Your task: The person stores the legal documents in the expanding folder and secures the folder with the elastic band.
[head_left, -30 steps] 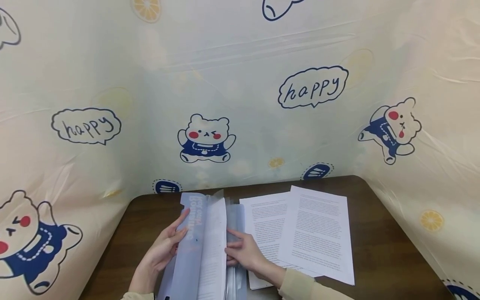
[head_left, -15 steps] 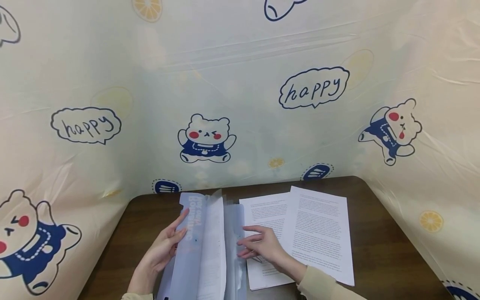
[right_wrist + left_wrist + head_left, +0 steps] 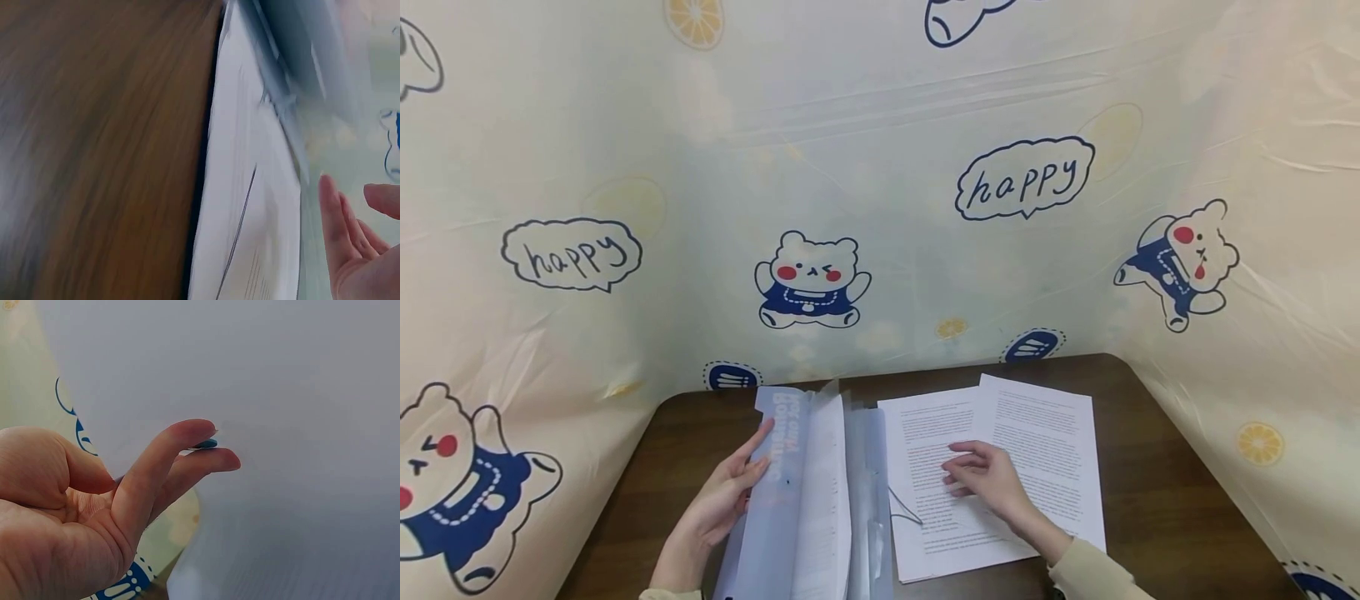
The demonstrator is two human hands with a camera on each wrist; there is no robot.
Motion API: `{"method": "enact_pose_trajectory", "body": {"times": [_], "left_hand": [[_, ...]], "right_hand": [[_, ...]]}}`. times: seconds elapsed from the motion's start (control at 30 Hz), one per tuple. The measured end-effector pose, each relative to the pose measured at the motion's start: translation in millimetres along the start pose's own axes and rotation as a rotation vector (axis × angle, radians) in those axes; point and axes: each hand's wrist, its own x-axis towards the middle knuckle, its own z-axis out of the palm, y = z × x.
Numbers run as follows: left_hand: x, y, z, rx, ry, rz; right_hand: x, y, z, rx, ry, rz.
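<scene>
We hold a folder [image 3: 872,450] open on the table [image 3: 1165,500], left hand [image 3: 722,500] gripping its cover [image 3: 769,525]; our right hand [image 3: 992,483], fingers loose, hovers over printed sheets [image 3: 1048,442]. We seem mid-filing, which likely calls for pinching a sheet next.

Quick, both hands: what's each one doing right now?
Left hand: holding the blue folder at its side.
Right hand: open, holding nothing, above the printed sheets.

Beside the blue document folder [image 3: 775,517], the left hand [image 3: 718,504] blocks its left side; a thin cord [image 3: 907,512] juts from its right. Farther right, past the printed sheets [image 3: 936,433], bare wooden tabletop [image 3: 1172,500] offers passage.
</scene>
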Motion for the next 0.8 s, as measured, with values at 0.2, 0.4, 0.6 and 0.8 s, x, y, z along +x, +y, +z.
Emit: {"method": "enact_pose_trajectory", "body": {"times": [0.2, 0.4, 0.6, 0.8], "left_hand": [[-0.3, 1.1, -0.1, 0.007, 0.003, -0.015], [0.0, 1.0, 0.9, 0.011, 0.009, -0.026], [-0.1, 1.9, 1.2, 0.01, 0.008, -0.024], [-0.7, 2.7, 1.9, 0.015, 0.007, -0.027]], "right_hand": [[0.4, 4, -29, -0.26, 0.236, -0.012], [1.7, 8, -63, -0.55, 0.313, 0.001], [1.7, 18, -86, -0.776, 0.268, 0.015], [0.0, 31, -97, -0.851, 0.232, 0.055]]}}
